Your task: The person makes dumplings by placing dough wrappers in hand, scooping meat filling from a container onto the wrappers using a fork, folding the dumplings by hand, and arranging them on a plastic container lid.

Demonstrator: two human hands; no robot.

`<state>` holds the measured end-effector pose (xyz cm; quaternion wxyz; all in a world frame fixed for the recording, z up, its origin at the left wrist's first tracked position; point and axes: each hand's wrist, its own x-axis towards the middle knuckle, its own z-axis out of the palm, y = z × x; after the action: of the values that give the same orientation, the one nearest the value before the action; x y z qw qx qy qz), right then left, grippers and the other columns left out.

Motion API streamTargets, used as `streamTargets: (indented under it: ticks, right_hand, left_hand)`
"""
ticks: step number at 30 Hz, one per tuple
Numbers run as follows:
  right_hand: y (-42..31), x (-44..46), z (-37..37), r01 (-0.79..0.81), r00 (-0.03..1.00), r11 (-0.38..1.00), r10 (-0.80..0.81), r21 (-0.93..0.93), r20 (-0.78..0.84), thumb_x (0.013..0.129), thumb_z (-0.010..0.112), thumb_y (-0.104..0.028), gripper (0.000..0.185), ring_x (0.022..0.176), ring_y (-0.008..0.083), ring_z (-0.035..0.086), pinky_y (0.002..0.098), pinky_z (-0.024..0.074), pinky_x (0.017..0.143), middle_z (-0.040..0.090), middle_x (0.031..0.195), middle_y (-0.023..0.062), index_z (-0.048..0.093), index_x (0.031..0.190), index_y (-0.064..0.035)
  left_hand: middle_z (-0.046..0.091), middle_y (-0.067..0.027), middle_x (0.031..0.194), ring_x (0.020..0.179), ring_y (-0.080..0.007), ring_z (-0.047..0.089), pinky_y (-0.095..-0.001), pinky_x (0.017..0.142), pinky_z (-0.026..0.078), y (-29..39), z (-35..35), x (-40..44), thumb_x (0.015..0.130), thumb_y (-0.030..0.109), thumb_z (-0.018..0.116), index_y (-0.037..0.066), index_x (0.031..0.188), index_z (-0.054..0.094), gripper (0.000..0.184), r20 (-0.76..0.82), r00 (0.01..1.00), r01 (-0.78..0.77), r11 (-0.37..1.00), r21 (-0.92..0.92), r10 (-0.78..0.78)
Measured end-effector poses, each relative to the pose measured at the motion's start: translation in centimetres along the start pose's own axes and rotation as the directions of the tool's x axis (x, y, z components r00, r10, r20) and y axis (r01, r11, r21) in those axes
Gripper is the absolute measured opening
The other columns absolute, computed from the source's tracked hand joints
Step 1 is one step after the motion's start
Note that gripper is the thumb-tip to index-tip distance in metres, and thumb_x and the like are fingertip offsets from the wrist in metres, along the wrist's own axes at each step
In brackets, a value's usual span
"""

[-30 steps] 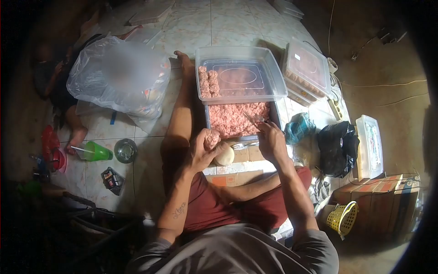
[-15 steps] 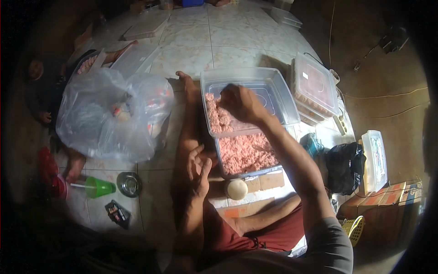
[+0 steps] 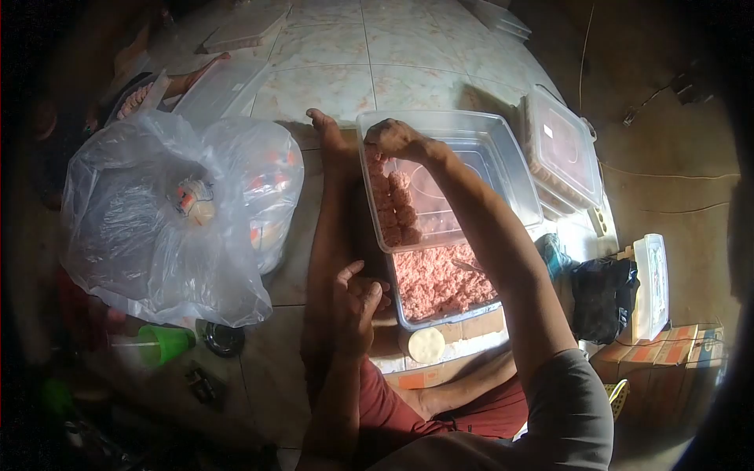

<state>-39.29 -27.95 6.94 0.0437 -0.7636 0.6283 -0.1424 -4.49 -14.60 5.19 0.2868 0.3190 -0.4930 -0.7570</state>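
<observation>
My right hand (image 3: 397,141) is closed, fingers pointing down, at the far left corner of a clear plastic box (image 3: 491,129). What it holds is hidden. Pink lumps (image 3: 402,196), like minced meat, lie in two rows along the box's left side. Under its near end, a second tub (image 3: 404,320) holds a loose pink minced mass (image 3: 432,286), with a thin utensil (image 3: 467,268) lying in it. Near that tub's left side, my left hand (image 3: 361,302) hovers with its fingers loosely apart and nothing in them. A round pale object (image 3: 426,345) sits at the tub's near edge.
On the left is a large clear plastic bag (image 3: 133,212) with packets inside, near a green cup (image 3: 165,344) and a dark round dish (image 3: 222,337). Lidded boxes (image 3: 561,145) are stacked at right, beyond a black bag (image 3: 605,298). Another person's arm (image 3: 192,78) shows far left.
My right hand has moved from over the second row to the box's far left corner. More of the pink lumps show. My left hand's fingers have curled a little more. The view has shifted.
</observation>
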Motion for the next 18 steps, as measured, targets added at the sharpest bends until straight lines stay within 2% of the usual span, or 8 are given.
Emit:
streamTargets:
  ticks: [2,3,5,6,7,9,14,18]
  right_hand:
    - [-0.3,-0.3,-0.7,-0.19,0.975,0.964,0.164,0.187,0.149,0.088,0.059,-0.009,0.018,0.085,0.0275,0.07,0.0337,0.0563,0.074,0.067,0.085,0.0118,0.07,0.103,-0.0051]
    - [2.3,-0.6,1.6,0.053,0.983,0.973,-0.091,-0.224,-0.162,0.09,0.06,-0.011,0.017,0.082,0.0276,0.07,0.0351,0.0562,0.073,0.068,0.086,0.0122,0.07,0.103,-0.0046]
    - [1.5,-1.9,1.2,0.148,0.844,0.756,-0.433,-0.638,-0.317,0.093,0.061,-0.014,0.017,0.079,0.0277,0.069,0.0366,0.0562,0.072,0.069,0.088,0.0126,0.069,0.104,-0.0042]
    - [-2.5,-3.0,-2.1,-0.097,0.874,0.975,-0.013,-0.2,-0.487,0.094,0.061,-0.015,0.017,0.077,0.0268,0.068,0.0374,0.055,0.071,0.069,0.087,0.0138,0.07,0.101,-0.0032]
    - [-6.0,-4.4,-5.1,-0.337,0.791,0.896,0.436,0.288,-0.43,0.095,0.061,-0.017,0.018,0.075,0.0259,0.068,0.0383,0.0539,0.07,0.069,0.087,0.0149,0.07,0.098,-0.0022]
    - [-9.7,-8.8,-9.1,-0.237,0.809,0.912,0.376,0.335,-0.451,0.093,0.065,-0.015,0.017,0.073,0.0362,0.068,0.0419,0.0523,0.067,0.071,0.084,0.0197,0.068,0.093,0.0015]
    - [-17.4,-22.3,-11.0,-0.424,0.882,0.879,0.455,0.218,-0.12,0.093,0.063,-0.017,0.018,0.079,0.0382,0.067,0.0443,0.0523,0.069,0.068,0.084,0.0209,0.068,0.088,-0.0003]
    - [-15.2,-31.2,-4.0,-0.499,0.867,0.867,0.499,-0.013,0.014,0.094,0.056,-0.016,0.016,0.089,0.0379,0.069,0.0478,0.0553,0.075,0.068,0.091,0.0201,0.067,0.088,-0.0045]
  left_hand:
    - [0.066,-0.01,0.102,0.082,-0.0137,0.062,-0.0294,0.077,0.053,0.0,0.3,0.1,0.101,0.019,0.059,0.004,0.143,0.039,0.048,0.023,1.0,0.005,1.0,-0.019,-0.004]
    - [0.066,-0.0093,0.101,0.083,-0.0133,0.062,-0.029,0.076,0.053,0.2,0.5,0.1,0.101,0.019,0.059,0.003,0.14,0.043,0.045,0.015,1.0,0.005,1.0,-0.001,-0.005]
    - [0.065,-0.0086,0.101,0.084,-0.0129,0.062,-0.0286,0.076,0.053,0.1,0.6,0.0,0.101,0.019,0.06,0.002,0.137,0.046,0.042,0.007,1.0,0.007,1.0,0.016,-0.007]
    - [0.064,-0.0066,0.102,0.086,-0.0121,0.062,-0.0275,0.076,0.053,-0.4,0.5,0.0,0.101,0.017,0.062,0.002,0.134,0.049,0.039,0.005,1.0,-0.022,1.0,-0.016,0.022]
    - [0.064,-0.0046,0.103,0.088,-0.0112,0.062,-0.0263,0.076,0.053,-0.7,0.5,-0.2,0.1,0.015,0.065,0.002,0.13,0.051,0.035,0.001,0.999,-0.045,0.998,-0.05,0.045]
    - [0.064,-0.0027,0.09,0.076,-0.0095,0.062,-0.0243,0.07,0.053,-1.7,0.3,-0.6,0.099,0.017,0.068,0.001,0.11,0.061,0.021,-0.026,0.985,-0.171,0.983,-0.059,0.17]
    - [0.065,-0.002,0.08,0.073,-0.0099,0.063,-0.0253,0.072,0.054,-1.1,1.3,-4.4,0.101,0.02,0.065,0.003,0.098,0.063,0.017,0.112,0.971,-0.215,0.976,0.029,0.211]
    - [0.067,-0.0095,0.094,0.091,-0.0264,0.065,-0.0371,0.081,0.052,-0.9,4.6,-9.6,0.088,0.02,0.076,0.003,0.104,0.064,0.026,0.555,0.81,-0.511,0.691,0.512,0.188]
